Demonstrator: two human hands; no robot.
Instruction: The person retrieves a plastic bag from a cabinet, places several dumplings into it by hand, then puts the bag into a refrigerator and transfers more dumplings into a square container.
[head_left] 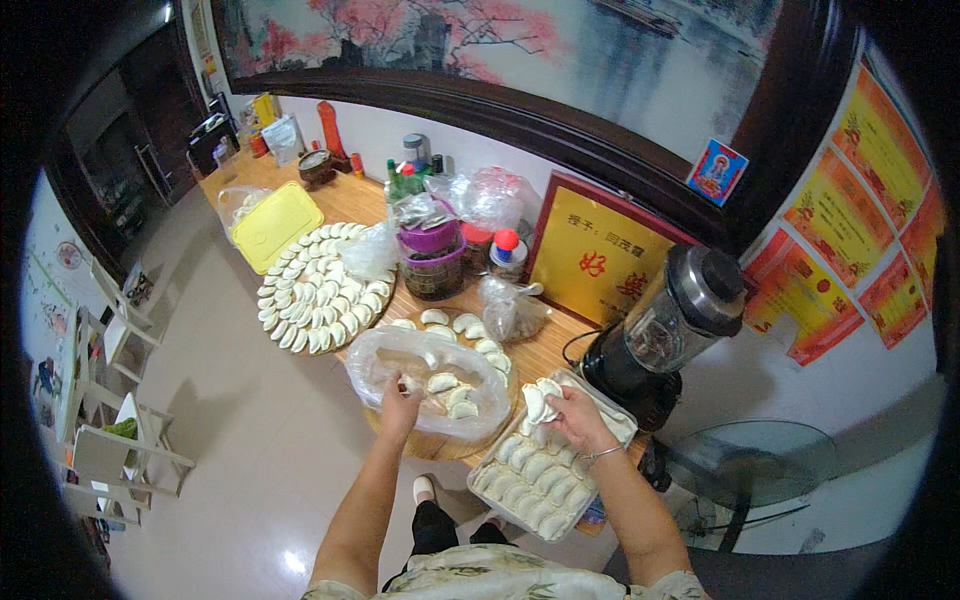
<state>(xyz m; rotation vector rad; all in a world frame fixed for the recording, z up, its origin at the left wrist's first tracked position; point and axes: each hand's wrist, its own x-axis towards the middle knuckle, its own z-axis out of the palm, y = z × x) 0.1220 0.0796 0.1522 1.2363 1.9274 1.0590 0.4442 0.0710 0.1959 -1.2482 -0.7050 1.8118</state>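
Observation:
On the wooden counter a clear plastic bag [470, 428] lies spread with its mouth wide, and a few white dumplings [442, 382] show inside it. My left hand [402, 402] is closed at the bag's near left rim, fingers pinching the plastic. Two or so dumplings [541, 400] are gripped in my right hand [580, 420], raised just above a pale tray [620, 425]. Rows of dumplings [540, 475] fill much of that tray, which sits at the counter's near right edge. Beneath the bag is a round wooden board [511, 400] with more dumplings at its far side.
A round board of dumplings [320, 290] stands at left beside a yellow lid [278, 225]. Behind are a purple container [430, 250], jars and a small bagged item [513, 308]. A black blender [675, 310] stands right, near a framed gold plaque [590, 250] and a glass round table [750, 460].

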